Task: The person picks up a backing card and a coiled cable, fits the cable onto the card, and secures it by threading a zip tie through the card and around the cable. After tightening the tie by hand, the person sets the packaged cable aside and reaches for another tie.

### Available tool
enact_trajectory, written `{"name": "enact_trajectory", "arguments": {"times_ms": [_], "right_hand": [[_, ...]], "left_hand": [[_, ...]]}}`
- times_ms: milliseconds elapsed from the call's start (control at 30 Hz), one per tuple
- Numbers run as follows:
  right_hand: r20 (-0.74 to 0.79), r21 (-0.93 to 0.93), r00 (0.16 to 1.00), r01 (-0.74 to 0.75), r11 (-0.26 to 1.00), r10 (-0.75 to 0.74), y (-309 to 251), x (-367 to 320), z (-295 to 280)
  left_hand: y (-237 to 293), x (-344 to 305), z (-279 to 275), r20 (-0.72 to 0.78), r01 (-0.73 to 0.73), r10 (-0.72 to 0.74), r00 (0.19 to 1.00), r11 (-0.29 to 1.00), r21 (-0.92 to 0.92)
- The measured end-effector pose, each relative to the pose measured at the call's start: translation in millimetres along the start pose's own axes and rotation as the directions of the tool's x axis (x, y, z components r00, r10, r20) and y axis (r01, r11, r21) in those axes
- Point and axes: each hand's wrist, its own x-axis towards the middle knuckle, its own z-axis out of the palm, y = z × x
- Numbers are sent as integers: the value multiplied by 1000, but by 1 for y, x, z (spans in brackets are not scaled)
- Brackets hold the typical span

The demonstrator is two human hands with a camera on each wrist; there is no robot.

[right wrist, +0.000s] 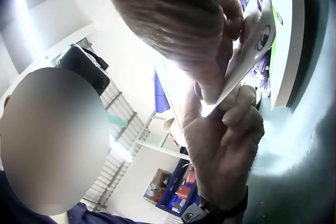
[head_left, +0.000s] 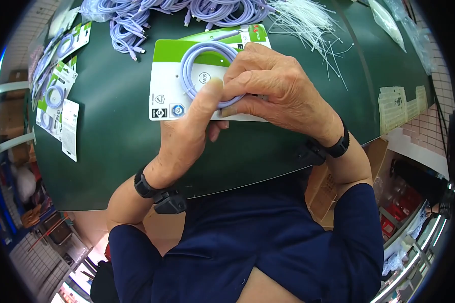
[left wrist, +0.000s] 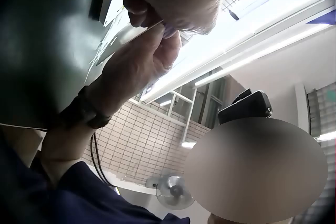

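A green and white card [head_left: 162, 76] is held above the table with a coiled lilac cable [head_left: 186, 64] against its face. The left hand [head_left: 189, 121] grips the card's lower edge, its thumb on the front by the coil and its other fingers behind. At the coil's lower right, the right hand [head_left: 283, 91] pinches with thumb and forefinger; what lies between these fingertips is hidden. In the right wrist view, the card [right wrist: 257, 35] stands tilted between the right hand [right wrist: 184, 19] and the left hand [right wrist: 223, 145].
Lilac cable bundles [head_left: 227, 12] lie along the table's far side, beside a pile of white ties [head_left: 308, 20]. Carded cables [head_left: 55, 96] are stacked at the left of the green table [head_left: 111, 166]. Another green card [head_left: 258, 33] lies behind the held one. Printed paper [head_left: 393, 107] is at the right.
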Motion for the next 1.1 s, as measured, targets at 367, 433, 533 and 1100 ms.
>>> {"name": "enact_trajectory", "arguments": {"times_ms": [367, 433, 533, 1100], "right_hand": [[16, 32, 998, -60, 998, 60, 12, -1, 4], [53, 78, 988, -146, 986, 142, 7, -1, 1], [93, 92, 977, -201, 975, 192, 4, 0, -1], [-43, -8, 964, -264, 965, 263, -14, -4, 20]], "left_hand": [[-12, 24, 4, -198, -37, 37, 979, 999, 3], [-9, 25, 4, -196, -23, 22, 980, 1000, 0], [-6, 26, 7, -188, -3, 2, 982, 1000, -7], [-14, 29, 0, -191, -97, 101, 976, 995, 31]]}}
